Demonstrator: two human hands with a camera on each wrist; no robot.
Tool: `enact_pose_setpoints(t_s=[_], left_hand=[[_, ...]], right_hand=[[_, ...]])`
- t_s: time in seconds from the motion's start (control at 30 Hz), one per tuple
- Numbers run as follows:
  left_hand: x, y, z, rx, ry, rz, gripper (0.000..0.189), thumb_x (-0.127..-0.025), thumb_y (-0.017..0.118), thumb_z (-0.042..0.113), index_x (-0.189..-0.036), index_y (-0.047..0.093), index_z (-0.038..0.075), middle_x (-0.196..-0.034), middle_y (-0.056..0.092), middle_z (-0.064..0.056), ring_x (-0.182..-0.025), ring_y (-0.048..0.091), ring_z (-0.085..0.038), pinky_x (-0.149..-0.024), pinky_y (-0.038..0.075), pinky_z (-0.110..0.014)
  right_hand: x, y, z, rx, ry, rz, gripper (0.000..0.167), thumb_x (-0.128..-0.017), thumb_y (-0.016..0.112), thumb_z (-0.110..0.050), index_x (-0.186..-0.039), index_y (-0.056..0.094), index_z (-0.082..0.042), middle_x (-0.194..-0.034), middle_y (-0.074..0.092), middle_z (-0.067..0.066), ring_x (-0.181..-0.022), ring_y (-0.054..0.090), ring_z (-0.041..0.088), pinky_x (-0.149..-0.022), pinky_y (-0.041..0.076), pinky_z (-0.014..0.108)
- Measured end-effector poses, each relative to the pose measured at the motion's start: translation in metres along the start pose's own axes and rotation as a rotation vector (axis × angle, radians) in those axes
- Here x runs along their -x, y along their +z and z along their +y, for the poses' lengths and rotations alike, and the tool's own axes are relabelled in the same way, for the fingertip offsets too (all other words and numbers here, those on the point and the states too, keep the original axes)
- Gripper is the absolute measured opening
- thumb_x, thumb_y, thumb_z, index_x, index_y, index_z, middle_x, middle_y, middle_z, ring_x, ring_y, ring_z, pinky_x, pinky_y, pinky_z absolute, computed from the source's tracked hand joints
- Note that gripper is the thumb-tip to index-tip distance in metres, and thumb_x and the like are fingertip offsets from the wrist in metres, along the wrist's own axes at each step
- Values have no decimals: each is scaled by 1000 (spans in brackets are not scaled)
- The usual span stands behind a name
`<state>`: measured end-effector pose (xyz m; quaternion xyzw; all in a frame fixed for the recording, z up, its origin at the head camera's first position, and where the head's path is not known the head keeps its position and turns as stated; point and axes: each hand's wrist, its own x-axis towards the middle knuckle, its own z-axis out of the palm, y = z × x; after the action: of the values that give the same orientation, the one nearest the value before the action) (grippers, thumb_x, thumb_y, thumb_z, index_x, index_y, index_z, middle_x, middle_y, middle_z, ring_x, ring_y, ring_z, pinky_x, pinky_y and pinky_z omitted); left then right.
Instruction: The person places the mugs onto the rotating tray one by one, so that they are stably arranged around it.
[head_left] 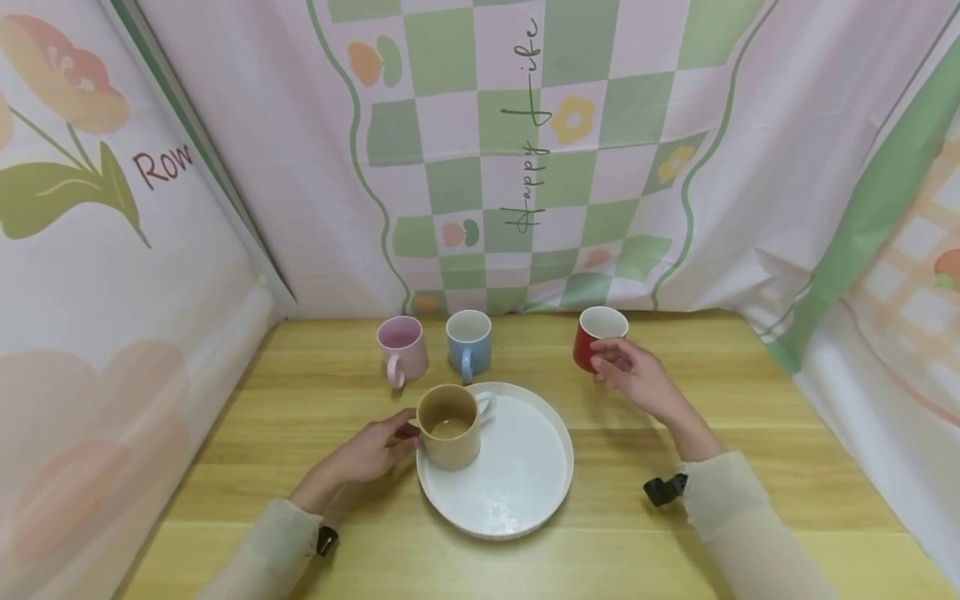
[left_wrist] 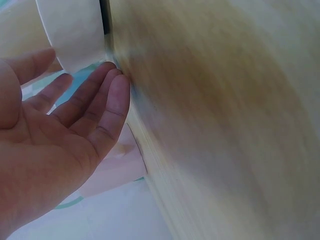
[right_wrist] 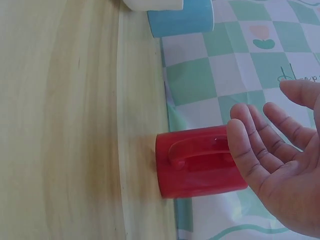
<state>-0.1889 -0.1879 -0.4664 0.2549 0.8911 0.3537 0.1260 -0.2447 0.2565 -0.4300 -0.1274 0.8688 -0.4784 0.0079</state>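
Note:
A tan mug (head_left: 450,429) stands upright on the left part of a round white tray (head_left: 517,500), its pale handle pointing right. My left hand (head_left: 375,450) is at the mug's left side, with fingertips right at its wall and the tray's rim. The left wrist view shows that hand (left_wrist: 65,130) with loosely bent fingers, spread apart and gripping nothing. Farther back on the right stands a red mug (right_wrist: 200,185), its handle facing the front. My right hand (head_left: 637,379) is at its front right, fingers loosely bent beside the handle and overlapping the mug in the head view.
Behind the tray, a pink mug (head_left: 405,342) and a blue mug (head_left: 471,346) stand side by side on the wooden table (head_left: 315,400), handles toward the front. A patterned cloth (head_left: 502,125) hangs along the table's back edge, with more cloth at both sides.

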Motion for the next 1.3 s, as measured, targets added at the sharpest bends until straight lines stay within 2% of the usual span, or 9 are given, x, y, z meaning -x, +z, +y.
enact_pose_setpoints(t_s=[0.1, 0.17, 0.43, 0.6, 0.93, 1.3], left_hand=[[0, 0, -1, 3, -3, 0, 48, -104, 52, 22, -148, 42, 8, -127, 67, -18, -120, 63, -35, -108, 48, -55], [0, 1, -2, -5, -2, 3, 48, -104, 52, 22, -148, 43, 7, -127, 67, -18, -119, 63, -34, -108, 48, -55], [0, 0, 1, 2, 2, 4, 46, -104, 53, 22, -147, 44, 7, -126, 67, -18, -119, 64, -35, -108, 48, -55], [0, 0, 1, -1, 2, 2, 46, -104, 52, 21, -147, 44, 7, -126, 67, -18, -119, 64, -34, -108, 48, -55], [0, 0, 1, 9, -1, 1, 47, -104, 53, 21, -147, 44, 7, -127, 67, -19, -119, 63, -35, -108, 48, -55], [0, 0, -1, 6, -4, 7, 48, -104, 53, 22, -148, 44, 7, -127, 67, -18, -120, 63, -35, -108, 48, -55]], right_hand=[[0, 0, 3, -9, -5, 11, 41, -103, 57, -26, -134, 53, 0, -119, 64, 27, -88, 69, 14, -74, 63, 34], [0, -1, 4, -17, -12, 22, 40, -102, 58, -24, -133, 54, 1, -116, 64, 27, -87, 70, 15, -75, 63, 36], [2, -5, 7, -6, 3, 47, 40, -103, 57, -25, -134, 53, 1, -118, 64, 27, -94, 70, 31, -74, 64, 35], [3, -8, 8, -10, 11, 49, 41, -103, 55, -24, -135, 52, 2, -120, 63, 28, -93, 70, 29, -73, 63, 33], [3, -10, 15, 5, 36, 65, 37, -102, 57, -24, -131, 55, 0, -117, 64, 26, -91, 71, 29, -75, 64, 40], [4, -12, 20, -7, 53, 89, 40, -103, 56, -27, -131, 54, 1, -114, 64, 26, -90, 71, 26, -75, 64, 39]])
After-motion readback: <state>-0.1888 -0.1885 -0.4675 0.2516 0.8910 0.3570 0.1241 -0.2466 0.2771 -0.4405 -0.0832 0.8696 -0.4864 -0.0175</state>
